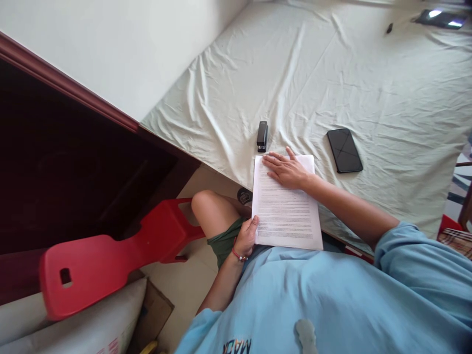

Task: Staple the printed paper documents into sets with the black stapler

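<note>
A stack of printed paper sheets (287, 216) rests partly on the cloth-covered surface, its near end reaching to my shirt. My left hand (247, 235), with a beaded bracelet at the wrist, grips the stack's near left edge, thumb on top and fingers underneath. Across the upper part of the top sheet lies my right hand (285, 169), palm down with the fingers stretched out. Just beyond the stack's far left corner stands a small black stapler (262, 136). To the right of the sheets is a black smartphone (345, 150), lying flat.
A wrinkled pale cloth (295, 73) covers the surface ahead. A red plastic chair (110, 255) stands at the left, beside white sacks (92, 319) and a cardboard box (157, 307). A dark shiny device (440, 18) and a small black object (389, 28) lie at the far right.
</note>
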### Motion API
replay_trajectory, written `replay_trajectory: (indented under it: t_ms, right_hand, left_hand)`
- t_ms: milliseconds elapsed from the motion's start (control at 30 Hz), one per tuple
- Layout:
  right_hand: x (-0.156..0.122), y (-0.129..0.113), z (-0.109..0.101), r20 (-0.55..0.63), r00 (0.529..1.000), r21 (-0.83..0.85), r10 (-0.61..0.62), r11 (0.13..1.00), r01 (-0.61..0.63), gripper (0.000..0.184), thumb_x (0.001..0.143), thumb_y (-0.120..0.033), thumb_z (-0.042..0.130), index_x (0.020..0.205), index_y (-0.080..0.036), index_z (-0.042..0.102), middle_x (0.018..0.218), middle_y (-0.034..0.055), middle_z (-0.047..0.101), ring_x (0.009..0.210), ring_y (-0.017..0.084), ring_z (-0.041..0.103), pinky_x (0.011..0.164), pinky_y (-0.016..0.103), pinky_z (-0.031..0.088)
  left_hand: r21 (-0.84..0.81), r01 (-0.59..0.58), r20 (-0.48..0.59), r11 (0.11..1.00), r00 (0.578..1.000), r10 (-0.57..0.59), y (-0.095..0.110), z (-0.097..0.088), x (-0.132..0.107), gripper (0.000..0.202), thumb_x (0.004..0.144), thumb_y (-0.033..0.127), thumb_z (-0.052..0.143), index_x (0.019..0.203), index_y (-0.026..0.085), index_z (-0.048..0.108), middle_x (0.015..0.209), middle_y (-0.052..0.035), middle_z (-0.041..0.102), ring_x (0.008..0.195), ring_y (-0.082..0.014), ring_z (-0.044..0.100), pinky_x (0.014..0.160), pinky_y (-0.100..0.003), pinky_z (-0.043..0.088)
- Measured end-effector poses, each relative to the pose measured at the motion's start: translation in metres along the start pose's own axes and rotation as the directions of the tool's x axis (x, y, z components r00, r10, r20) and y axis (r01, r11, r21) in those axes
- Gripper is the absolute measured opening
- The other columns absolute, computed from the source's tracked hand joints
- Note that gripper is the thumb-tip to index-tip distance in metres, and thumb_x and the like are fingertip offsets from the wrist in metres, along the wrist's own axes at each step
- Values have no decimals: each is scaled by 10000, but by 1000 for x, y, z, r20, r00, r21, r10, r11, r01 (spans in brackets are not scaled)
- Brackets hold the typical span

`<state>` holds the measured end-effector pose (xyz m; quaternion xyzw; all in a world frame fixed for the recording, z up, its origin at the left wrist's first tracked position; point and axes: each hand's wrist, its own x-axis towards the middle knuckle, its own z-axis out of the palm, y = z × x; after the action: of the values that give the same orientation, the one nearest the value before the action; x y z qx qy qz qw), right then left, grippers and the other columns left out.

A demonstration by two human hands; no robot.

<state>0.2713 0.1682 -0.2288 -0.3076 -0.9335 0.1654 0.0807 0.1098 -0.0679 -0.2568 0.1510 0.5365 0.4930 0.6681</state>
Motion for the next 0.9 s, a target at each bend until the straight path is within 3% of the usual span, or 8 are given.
replay_trajectory:
  t_ms: [233,367,433,633,767,900]
  right_hand:
    - [4,13,-9,-53,993,-10,104,994,-104,557,1055,-452,304,1524,-233,511,1613,69,446,1527,340,311,1249,687,41]
    - [14,10,-21,-110,975,1,194,981,-195,508,1033,-412,351,1392,-171,618,1437,126,600,1342,350,475,1161,584,327]
    - [20,8,-27,-106,963,3,249,968,-250,491,1021,-393,363,1331,-147,654,1315,159,648,1253,358,504,1076,537,405]
    - [30,16,-41,13,945,60,328,943,-328,445,1000,-406,405,1137,-165,752,1158,144,710,1130,355,577,988,508,454]
    - [30,23,-48,131,925,184,356,909,-375,388,992,-411,451,1120,-199,750,1062,103,750,996,279,657,878,413,502]
    - [31,23,-54,172,920,214,351,899,-383,330,977,-372,488,917,-191,757,929,82,746,854,224,660,760,350,485]
  left_hand:
    - [19,3,8,1000,1000,-3,5,-3,2,656,724,661,821,1002,68,775,1011,-193,796,1114,-376,728,1023,-491,559]
    - [-4,0,34,1000,999,0,9,-3,2,633,754,644,808,1029,75,771,1024,-188,796,1116,-369,729,1030,-494,556]
    - [0,-7,37,1000,999,7,10,-3,0,631,766,644,798,1042,78,771,1033,-186,795,1119,-366,728,1032,-493,555]
    - [53,-48,42,997,998,45,12,-5,-7,630,784,648,780,1082,92,775,1059,-169,796,1145,-353,718,1039,-471,553]
    - [50,-37,30,998,999,35,10,-7,-8,642,760,662,792,1063,96,778,1048,-167,797,1142,-358,718,1037,-481,556]
    - [20,-32,12,999,999,32,8,-6,-5,654,735,657,815,1036,78,774,1057,-188,792,1160,-374,709,1063,-497,541]
